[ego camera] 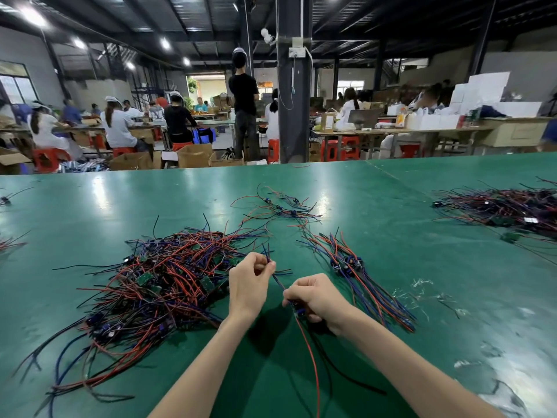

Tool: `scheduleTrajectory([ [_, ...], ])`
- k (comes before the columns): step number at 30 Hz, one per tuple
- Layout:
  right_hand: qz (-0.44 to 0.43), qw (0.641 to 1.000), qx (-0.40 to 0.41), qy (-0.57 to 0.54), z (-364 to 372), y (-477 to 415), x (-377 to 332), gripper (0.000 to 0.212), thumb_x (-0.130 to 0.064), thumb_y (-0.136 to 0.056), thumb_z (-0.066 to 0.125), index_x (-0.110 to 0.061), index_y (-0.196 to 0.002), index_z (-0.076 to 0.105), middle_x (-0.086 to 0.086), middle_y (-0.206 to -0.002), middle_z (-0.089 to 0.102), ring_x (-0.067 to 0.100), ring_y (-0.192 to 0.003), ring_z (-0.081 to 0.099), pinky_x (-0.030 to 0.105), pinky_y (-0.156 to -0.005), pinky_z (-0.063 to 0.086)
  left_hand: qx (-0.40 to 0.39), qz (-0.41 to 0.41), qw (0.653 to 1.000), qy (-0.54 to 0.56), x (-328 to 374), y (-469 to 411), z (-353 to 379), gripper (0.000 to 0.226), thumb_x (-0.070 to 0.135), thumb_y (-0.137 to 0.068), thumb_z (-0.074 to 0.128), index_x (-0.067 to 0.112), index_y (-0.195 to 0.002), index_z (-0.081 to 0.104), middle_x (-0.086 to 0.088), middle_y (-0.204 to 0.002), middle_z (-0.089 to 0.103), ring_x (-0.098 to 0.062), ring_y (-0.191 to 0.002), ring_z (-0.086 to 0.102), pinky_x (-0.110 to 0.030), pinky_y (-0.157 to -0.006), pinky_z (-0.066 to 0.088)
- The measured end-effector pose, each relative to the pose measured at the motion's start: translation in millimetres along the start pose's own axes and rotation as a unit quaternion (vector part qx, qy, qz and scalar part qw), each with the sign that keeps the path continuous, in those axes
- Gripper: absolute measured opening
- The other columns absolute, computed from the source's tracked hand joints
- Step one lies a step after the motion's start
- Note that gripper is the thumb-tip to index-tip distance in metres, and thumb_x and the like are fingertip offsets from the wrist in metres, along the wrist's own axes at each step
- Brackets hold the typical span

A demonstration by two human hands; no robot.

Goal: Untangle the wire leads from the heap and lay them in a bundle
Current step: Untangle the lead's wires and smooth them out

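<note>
Red tail of lead (306,357) dangles toward you. Your right hand (313,297) fingers curled round board end, left hand (248,285) pinching blue tips. Stretched taut, guessing to work it clear of heap (156,285). Bundle (355,273) sits right on bench (391,357).

far heap (509,209): cut by right edge | held lead (312,366): tail exits bottom edge

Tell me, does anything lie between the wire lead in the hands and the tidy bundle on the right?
Nothing visible does. The left hand and right hand pinch the thin blue-and-red wire lead; only bare green tabletop separates it from the straightened bundle of red and blue leads. The tangled heap lies opposite.
</note>
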State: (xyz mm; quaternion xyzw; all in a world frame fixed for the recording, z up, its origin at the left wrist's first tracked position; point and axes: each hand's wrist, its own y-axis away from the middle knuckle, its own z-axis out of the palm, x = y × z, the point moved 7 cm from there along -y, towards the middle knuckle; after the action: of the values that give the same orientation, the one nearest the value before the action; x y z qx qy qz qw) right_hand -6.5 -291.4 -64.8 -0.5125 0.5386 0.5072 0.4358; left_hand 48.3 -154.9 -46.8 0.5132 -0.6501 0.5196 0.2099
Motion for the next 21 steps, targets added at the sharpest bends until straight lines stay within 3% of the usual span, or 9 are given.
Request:
scheduleTrajectory([
  [3, -0.002, 1.000, -0.012, -0.001, -1.6, 0.2, -2.1, 0.024, -0.002, -0.083, 0.060, -0.005, -0.059, 0.064, -0.003, -0.042, 0.046, 0.006, -0.029, 0.027, 0.013, -0.032, 0.015, 0.029, -0.045, 0.996, 0.064, -5.3, -5.4, -6.9, 0.008, 0.016, -0.084, 0.071, 0.017, -0.080, 0.064, 0.006, -0.073, 0.066, -0.006, -0.069, 0.061, -0.006, -0.063, 0.043],
  [6, -0.004, 1.000, -0.031, 0.001, 0.5, 1.1, -4.0, 0.024, -0.002, -0.083, 0.060, -0.006, -0.059, 0.064, -0.004, -0.041, 0.046, 0.007, -0.032, 0.025, 0.012, -0.034, 0.015, 0.049, -0.093, 0.988, 0.110, -15.2, -9.5, -13.5, 0.006, 0.014, -0.085, 0.070, 0.009, -0.086, 0.066, -0.004, -0.080, 0.068, -0.015, -0.076, 0.063, -0.018, -0.071, 0.049],
  [13, -0.002, 0.998, -0.053, 0.023, -0.6, 4.6, -6.9, 0.025, -0.003, -0.084, 0.060, -0.007, -0.059, 0.064, 0.004, -0.051, 0.052, 0.007, -0.032, 0.022, 0.012, -0.037, 0.014, 0.055, -0.036, 0.996, 0.057, -3.7, -11.1, -21.4, 0.008, 0.016, -0.085, 0.070, 0.015, -0.080, 0.064, 0.003, -0.073, 0.067, -0.008, -0.071, 0.062, -0.007, -0.063, 0.043],
  [17, 0.002, 0.996, -0.079, 0.033, 1.0, 6.4, -8.5, 0.025, -0.005, -0.085, 0.060, -0.007, -0.061, 0.064, -0.003, -0.043, 0.049, 0.005, -0.030, 0.021, 0.011, -0.035, 0.015, 0.060, -0.050, 0.994, 0.074, -9.4, -14.0, -27.3, 0.011, 0.019, -0.087, 0.067, 0.013, -0.079, 0.064, 0.003, -0.070, 0.069, -0.005, -0.069, 0.063, -0.011, -0.067, 0.045],
  [21, 0.001, 0.997, -0.076, 0.033, 1.2, 5.1, -8.2, 0.027, -0.005, -0.086, 0.061, -0.008, -0.059, 0.064, 0.003, -0.049, 0.052, 0.006, -0.030, 0.022, 0.011, -0.035, 0.015, 0.057, -0.035, 0.993, 0.092, -7.6, -13.8, -26.4, 0.011, 0.018, -0.088, 0.066, 0.017, -0.078, 0.061, 0.003, -0.070, 0.069, -0.007, -0.069, 0.063, -0.015, -0.069, 0.046],
])
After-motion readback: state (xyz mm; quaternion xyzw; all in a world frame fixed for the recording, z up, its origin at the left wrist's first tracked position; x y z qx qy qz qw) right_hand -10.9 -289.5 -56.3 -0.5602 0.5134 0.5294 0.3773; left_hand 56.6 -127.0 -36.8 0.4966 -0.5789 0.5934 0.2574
